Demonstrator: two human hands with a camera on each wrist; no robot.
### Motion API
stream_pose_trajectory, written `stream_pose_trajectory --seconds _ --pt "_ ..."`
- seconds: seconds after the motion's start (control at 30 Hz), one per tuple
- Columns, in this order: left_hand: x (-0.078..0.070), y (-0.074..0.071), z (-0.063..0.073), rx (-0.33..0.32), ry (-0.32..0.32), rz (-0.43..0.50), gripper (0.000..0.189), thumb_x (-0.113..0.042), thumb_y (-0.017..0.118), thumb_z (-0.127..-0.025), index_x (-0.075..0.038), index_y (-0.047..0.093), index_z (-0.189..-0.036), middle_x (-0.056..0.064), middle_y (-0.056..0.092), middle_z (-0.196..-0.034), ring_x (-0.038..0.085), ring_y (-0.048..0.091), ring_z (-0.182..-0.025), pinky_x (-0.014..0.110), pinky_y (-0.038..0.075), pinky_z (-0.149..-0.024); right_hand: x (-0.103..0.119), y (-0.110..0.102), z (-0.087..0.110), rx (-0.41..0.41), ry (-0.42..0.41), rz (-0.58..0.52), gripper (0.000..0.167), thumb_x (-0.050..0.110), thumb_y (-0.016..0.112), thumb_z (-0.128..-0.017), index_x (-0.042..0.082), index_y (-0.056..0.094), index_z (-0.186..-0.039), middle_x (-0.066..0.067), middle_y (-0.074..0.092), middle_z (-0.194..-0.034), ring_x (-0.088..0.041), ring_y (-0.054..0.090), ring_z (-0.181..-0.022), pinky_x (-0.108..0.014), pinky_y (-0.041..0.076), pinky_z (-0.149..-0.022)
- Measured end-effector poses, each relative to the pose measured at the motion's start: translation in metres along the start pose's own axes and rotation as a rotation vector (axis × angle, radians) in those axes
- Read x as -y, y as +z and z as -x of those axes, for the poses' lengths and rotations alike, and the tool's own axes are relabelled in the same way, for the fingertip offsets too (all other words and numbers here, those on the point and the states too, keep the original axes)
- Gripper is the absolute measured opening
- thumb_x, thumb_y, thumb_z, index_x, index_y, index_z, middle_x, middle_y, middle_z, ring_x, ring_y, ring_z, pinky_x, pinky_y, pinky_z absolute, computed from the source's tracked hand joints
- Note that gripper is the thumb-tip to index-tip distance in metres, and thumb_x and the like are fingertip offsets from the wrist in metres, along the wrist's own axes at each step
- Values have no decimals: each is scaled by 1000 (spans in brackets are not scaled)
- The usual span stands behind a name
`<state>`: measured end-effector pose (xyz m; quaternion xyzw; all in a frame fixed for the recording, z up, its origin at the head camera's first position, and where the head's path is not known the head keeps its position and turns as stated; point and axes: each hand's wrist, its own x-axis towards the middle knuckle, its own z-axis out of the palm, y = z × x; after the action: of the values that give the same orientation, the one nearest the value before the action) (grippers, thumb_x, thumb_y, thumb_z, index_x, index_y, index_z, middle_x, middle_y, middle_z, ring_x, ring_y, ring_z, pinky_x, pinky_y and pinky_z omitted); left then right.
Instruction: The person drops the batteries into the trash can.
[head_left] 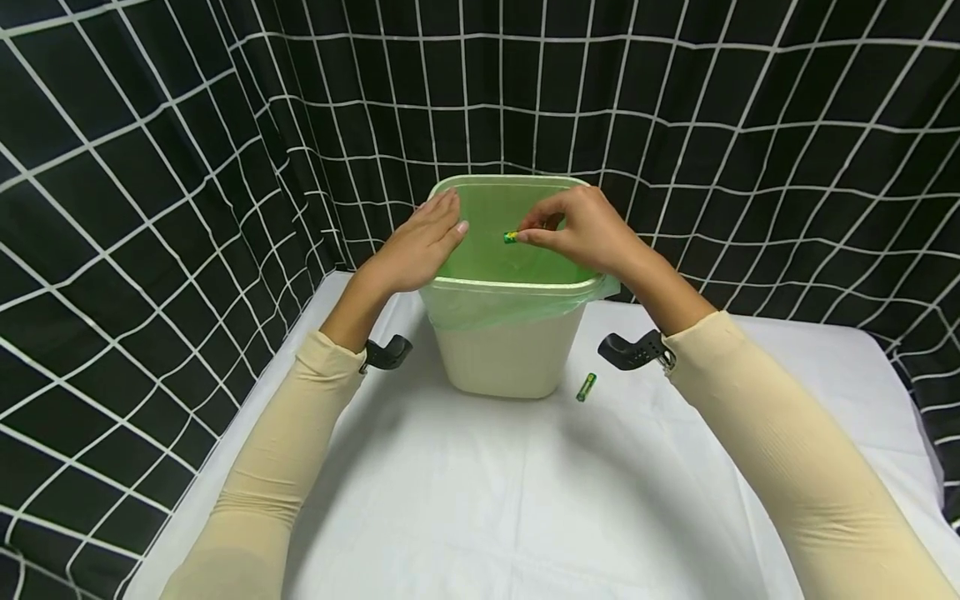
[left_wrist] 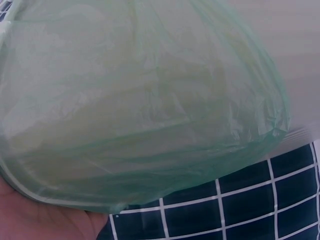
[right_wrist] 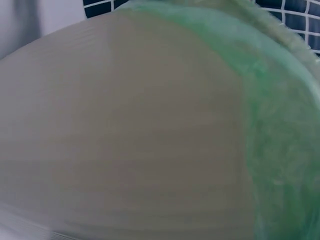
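A cream trash bin [head_left: 510,358] stands upright on the white table, lined with a thin green bag [head_left: 517,310] folded over its rim. My right hand [head_left: 581,227] pinches a small green battery [head_left: 511,237] between thumb and fingers, over the bin's opening. My left hand [head_left: 420,242] lies flat with straight fingers at the bin's left rim. In the left wrist view, the palm [left_wrist: 45,220] shows beside the rim under the bag overhang. A second green battery [head_left: 587,387] lies on the table just right of the bin's base. The right wrist view shows only the bin side [right_wrist: 125,125] and bag [right_wrist: 285,150].
A white cloth [head_left: 480,500] covers the table. Black curtains with a white grid [head_left: 562,100] hang close behind the bin and along the left side. Dark wrist-camera mounts [head_left: 630,351] jut inward from both sleeves.
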<state>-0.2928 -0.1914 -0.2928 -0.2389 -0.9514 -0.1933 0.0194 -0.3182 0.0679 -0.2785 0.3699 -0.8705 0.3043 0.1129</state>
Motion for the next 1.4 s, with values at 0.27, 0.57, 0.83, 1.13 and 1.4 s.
stream_pose_trajectory --seconds 0.27,0.57,0.83,1.13,1.4 --pt "-1 -1 -1 4 -9 -12 62 -37 20 -113 3 12 -159 15 4 -169 27 -1 -157 29 -4 -124 -3 4 -2 20 43 2 10 17 79 -91 8 82 -93 -3 77 -85 -15 64 -73 -25 45 -63" --pt "1 -2 -1 4 -13 -14 63 -37 19 -113 4 11 -159 16 3 -169 28 -1 -156 30 -5 -124 -3 7 -1 -12 87 6 24 23 77 -93 4 78 -108 -10 76 -94 -22 70 -81 -38 54 -74" --pt "0 0 0 2 -9 -6 62 -36 19 -113 4 11 -159 16 4 -169 28 -1 -157 29 -4 -124 -4 6 7 -169 25 -35 12 17 75 -94 6 81 -98 -6 77 -90 -16 68 -79 -27 53 -71" --pt "0 0 0 2 -12 -1 62 -36 20 -113 4 12 -159 15 4 -169 28 -1 -157 29 -4 -124 0 3 34 -498 -27 -96 7 8 76 -92 2 81 -92 -7 78 -89 4 60 -71 -12 48 -62" --pt "0 1 -1 -4 -7 0 62 -37 19 -113 4 11 -159 16 4 -169 28 0 -157 28 -4 -124 13 3 73 -654 17 -215 5 0 77 -89 -5 79 -91 -17 74 -81 1 62 -68 -13 49 -65"
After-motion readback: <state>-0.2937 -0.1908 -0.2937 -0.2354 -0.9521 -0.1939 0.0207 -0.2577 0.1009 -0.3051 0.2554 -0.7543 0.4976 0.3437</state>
